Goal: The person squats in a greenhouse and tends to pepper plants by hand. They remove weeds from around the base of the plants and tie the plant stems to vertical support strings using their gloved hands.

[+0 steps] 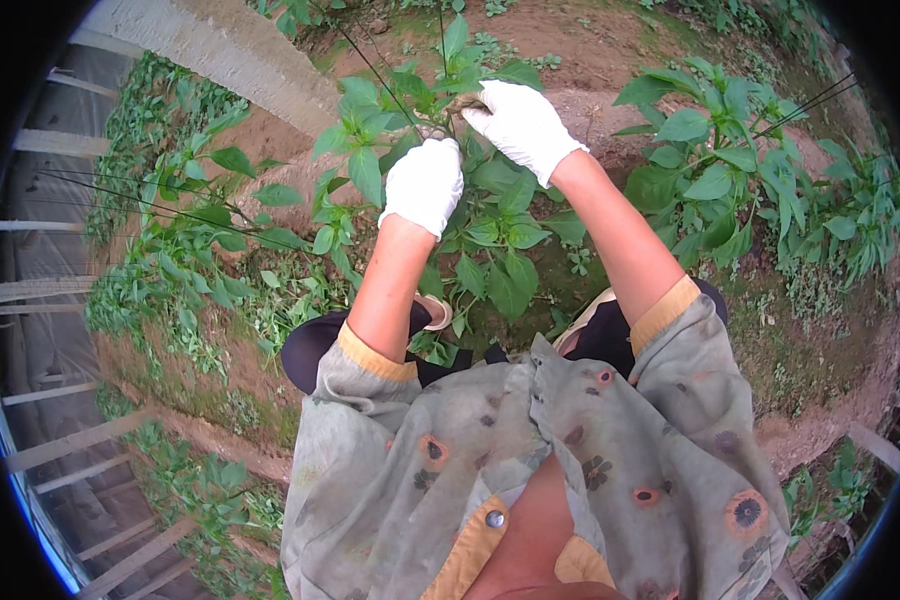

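Observation:
My left hand [424, 184], in a white glove, is curled at the main stem of a leafy pepper plant [506, 274]. The stem rises from just above its knuckles, while the fingertips are hidden. Above and to the right, my right hand [525, 127], also gloved in white, reaches across to the same plant's upper stems. Something brown shows at its thumb and fingertips; whether this is soil on the glove or a held thing cannot be told. Dark support strings [379, 71] run up from the plant near both hands.
More pepper plants stand at the left [195, 225] and right [709, 157], with slanting strings. A concrete post [232, 60] leans in at upper left. Pulled-looking greenery [296, 296] lies on the mossy soil [802, 330]. Plastic sheeting with slats [52, 292] lines the left side.

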Demonstrator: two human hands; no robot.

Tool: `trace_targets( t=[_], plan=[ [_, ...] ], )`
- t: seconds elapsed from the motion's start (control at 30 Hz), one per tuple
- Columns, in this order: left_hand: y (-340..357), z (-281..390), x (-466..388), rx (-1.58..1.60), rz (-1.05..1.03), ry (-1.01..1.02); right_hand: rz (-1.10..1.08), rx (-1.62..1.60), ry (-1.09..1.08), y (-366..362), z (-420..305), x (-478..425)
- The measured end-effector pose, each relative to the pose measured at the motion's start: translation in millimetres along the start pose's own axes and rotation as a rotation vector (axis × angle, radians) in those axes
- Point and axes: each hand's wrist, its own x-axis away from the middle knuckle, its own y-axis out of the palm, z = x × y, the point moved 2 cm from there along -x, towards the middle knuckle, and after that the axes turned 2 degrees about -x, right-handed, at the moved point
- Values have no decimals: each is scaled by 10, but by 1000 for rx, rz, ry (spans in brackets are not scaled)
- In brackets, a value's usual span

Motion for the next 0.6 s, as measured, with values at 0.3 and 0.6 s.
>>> trace_targets(
  t=[0.3, 0.6],
  plan=[
    [19, 124, 157, -184, 119, 109, -195, -176, 96, 287, 76, -263],
    [263, 191, -162, 478, -53, 161, -259, -48, 133, 242, -44, -393]
  ],
)
